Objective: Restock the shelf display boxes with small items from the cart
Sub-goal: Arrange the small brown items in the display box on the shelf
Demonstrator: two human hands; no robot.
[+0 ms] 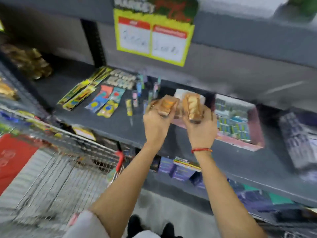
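Though motion blur softens most edges, the grey shelf reads as a flat, matte slab running from centre left to lower right of the frame. Wire cart, lower left: thin metal grid, red plastic corner piece, a red flat pack lying at its far left side. Yellow-green sign hangs at upper centre, paper, rectangular, two white panels with red headers; print illegible.

Pink-walled display box, right of centre on the shelf: open-topped cardboard tray packed with small blue-green items in rows. A second, paler box sits just left of it, mostly hidden behind the hands. Flat card packets, glossy and multicoloured, lie loose on the shelf left of centre.

Left hand, centre frame: closed around a small orange block-shaped pack, held over the pale box. Right hand, just beside it, thin red wrist cord: gripping a golden-brown pack, shiny wrap, also above that box. Whether either pack touches the box cannot be told.
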